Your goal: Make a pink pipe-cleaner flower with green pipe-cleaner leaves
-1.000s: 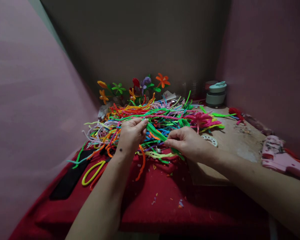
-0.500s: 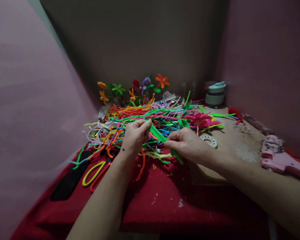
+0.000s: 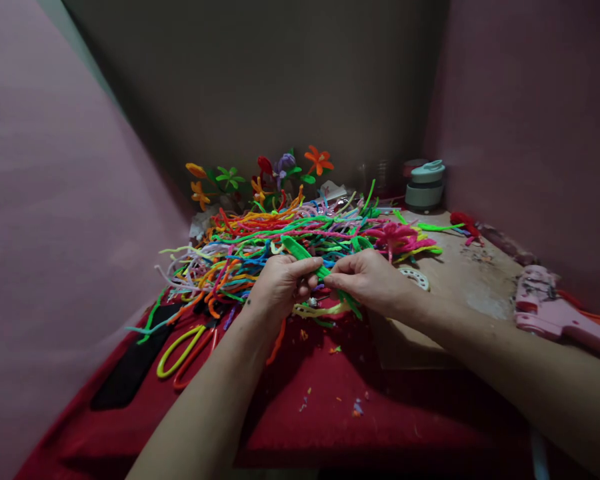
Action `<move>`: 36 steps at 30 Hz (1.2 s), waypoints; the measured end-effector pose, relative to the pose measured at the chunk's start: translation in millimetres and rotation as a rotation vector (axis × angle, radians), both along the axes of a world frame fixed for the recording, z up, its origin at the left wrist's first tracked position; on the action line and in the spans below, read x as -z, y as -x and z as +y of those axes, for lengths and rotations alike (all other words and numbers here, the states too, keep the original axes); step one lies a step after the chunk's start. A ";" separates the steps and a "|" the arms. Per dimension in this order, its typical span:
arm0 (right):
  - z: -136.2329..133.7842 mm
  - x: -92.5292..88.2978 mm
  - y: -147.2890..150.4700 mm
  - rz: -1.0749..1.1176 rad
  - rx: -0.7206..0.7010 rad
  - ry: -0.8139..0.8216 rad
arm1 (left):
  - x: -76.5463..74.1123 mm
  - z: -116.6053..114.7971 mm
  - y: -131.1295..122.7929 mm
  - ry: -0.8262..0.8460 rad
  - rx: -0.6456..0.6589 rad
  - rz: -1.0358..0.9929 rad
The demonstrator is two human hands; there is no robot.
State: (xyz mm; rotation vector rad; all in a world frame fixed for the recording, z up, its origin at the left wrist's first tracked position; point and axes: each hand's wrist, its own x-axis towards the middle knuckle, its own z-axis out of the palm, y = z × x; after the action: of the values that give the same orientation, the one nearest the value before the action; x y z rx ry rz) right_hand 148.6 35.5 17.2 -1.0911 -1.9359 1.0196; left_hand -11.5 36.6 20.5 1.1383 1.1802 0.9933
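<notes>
Both hands pinch a flat green strip of pipe cleaners (image 3: 297,249), which slants from upper left to lower right in front of the pile. My left hand (image 3: 286,283) closes on its middle with thumb and fingers, and one end sticks out above the thumb. Just to the right, my right hand (image 3: 364,283) grips the strip lower down, and loose green ends hang below those fingers. The two sets of fingertips are almost touching. Behind them spreads a heap of many-coloured pipe cleaners (image 3: 250,230). A pink pipe-cleaner flower (image 3: 393,236) lies at the heap's right side.
Yellow-and-red-handled scissors (image 3: 180,352) and a black flat object (image 3: 133,360) lie at left on the red cloth (image 3: 300,413). A pink glue gun (image 3: 540,307) rests at right. Near the back stand a lidded cup (image 3: 425,187) and several pipe-cleaner flowers (image 3: 319,160).
My left hand has slid down and right along the green strip toward my right hand, so more of its upper end shows. The whole view has shifted slightly.
</notes>
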 end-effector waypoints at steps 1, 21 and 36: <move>0.1 0.4 -0.1 0.043 -0.022 0.049 | -0.8 -0.2 0.0 0.004 -0.001 0.002; -0.1 1.1 -2.6 0.533 -0.221 0.738 | -14.3 -7.5 -0.2 -0.063 0.009 0.074; 0.3 5.9 -0.3 0.513 -0.240 0.626 | -15.8 -8.0 2.6 -0.121 -0.013 0.099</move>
State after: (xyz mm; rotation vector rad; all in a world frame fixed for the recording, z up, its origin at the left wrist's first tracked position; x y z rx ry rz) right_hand 148.9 35.8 11.2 -0.7926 -1.3738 1.9095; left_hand -14.1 28.7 36.4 1.2899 1.2200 1.0397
